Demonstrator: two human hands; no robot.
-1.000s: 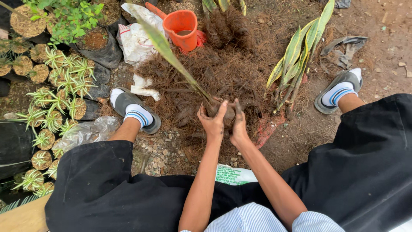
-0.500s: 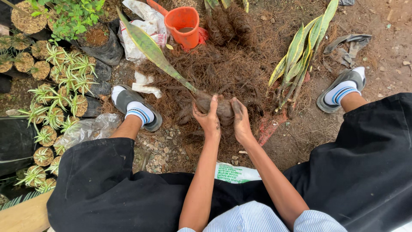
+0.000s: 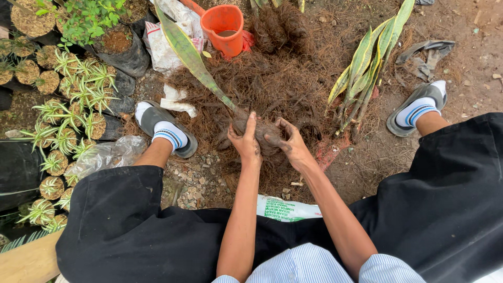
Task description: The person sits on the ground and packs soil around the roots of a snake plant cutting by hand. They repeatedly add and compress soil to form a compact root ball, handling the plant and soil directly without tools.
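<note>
Brown fibre ball [image 3: 262, 132], frame centre, on the fibre heap [image 3: 272, 84]: left hand [image 3: 246, 144] and right hand [image 3: 291, 147] both cupped around it. Risk: loose wrap could shed, tipping its long leaf [image 3: 188, 55].

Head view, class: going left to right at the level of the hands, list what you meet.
Small potted plants → left sandal and striped sock → left hand → fibre root ball → right hand → loose snake plant → right sandal.
</note>
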